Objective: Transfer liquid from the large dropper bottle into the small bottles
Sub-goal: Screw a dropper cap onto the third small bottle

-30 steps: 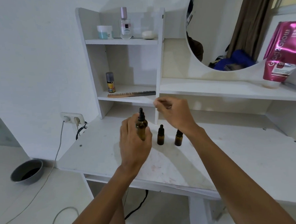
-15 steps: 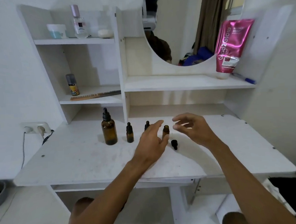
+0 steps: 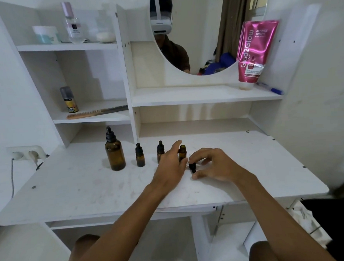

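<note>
The large amber dropper bottle (image 3: 114, 153) stands capped at the left of the white table (image 3: 80, 187). To its right stand two capped small amber bottles (image 3: 140, 155) (image 3: 160, 150), the second partly hidden by my left hand (image 3: 170, 166). That hand reaches past it; its index finger and thumb rest on either side of a third small bottle (image 3: 182, 152), which has no cap. A black dropper cap (image 3: 192, 166) sits on the table just in front of that bottle. My right hand (image 3: 212, 164) curls over the cap, index finger and thumb closing on it.
Shelves behind hold a spray can (image 3: 69, 99), a comb (image 3: 96, 112), jars and a clear bottle (image 3: 73, 23). A pink tube (image 3: 252, 52) and a blue pen (image 3: 270, 89) stand on the right shelf under a mirror (image 3: 201, 29). A wall socket (image 3: 26, 155) is left.
My left hand has let go of the large bottle, which now stands on the table, and moved to the uncapped small bottle. My right hand has come down onto the cap.
</note>
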